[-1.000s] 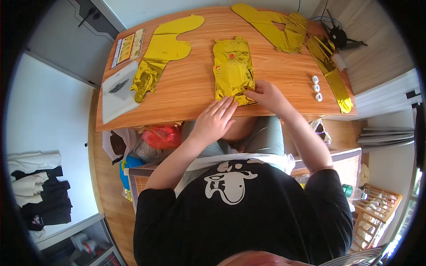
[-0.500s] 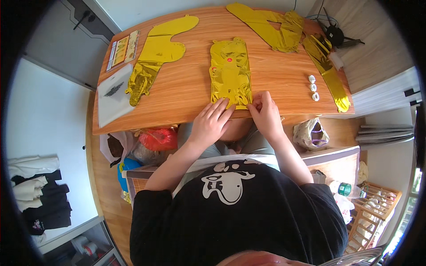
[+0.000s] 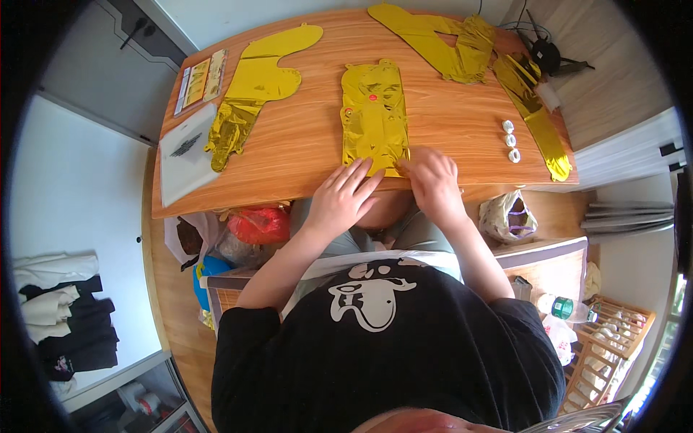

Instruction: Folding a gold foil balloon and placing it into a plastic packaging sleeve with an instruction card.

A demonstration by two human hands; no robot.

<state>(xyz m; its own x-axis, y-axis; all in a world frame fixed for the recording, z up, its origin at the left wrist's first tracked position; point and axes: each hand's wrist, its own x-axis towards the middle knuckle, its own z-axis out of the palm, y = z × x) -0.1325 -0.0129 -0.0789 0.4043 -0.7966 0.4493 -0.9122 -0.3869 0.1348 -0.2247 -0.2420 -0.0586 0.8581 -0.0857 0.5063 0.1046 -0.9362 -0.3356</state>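
A flat, uninflated gold foil balloon point(image 3: 375, 119) lies upright before me on the wooden table, its near end by the table's front edge. Two small red spots show on its crinkled surface. My left hand point(image 3: 341, 198) rests on the balloon's near left part, fingers stretched out and pressing it down. At the near right corner, my right hand point(image 3: 437, 186) has its fingers curled together with the tips on the foil edge. That hand is slightly blurred, and its thumb is mostly hidden.
More flat gold foil balloons lie at the left point(image 3: 263, 72), far right point(image 3: 433, 40) and right edge point(image 3: 530, 112). Three white ribbon rolls point(image 3: 510, 141) stand in a row on the right. A clear plastic sleeve point(image 3: 186, 155) and a printed card point(image 3: 201, 81) are on the left.
My right hand has turned and its fingers have curled downward at the balloon's near right corner. My left hand has stayed in place on the foil.
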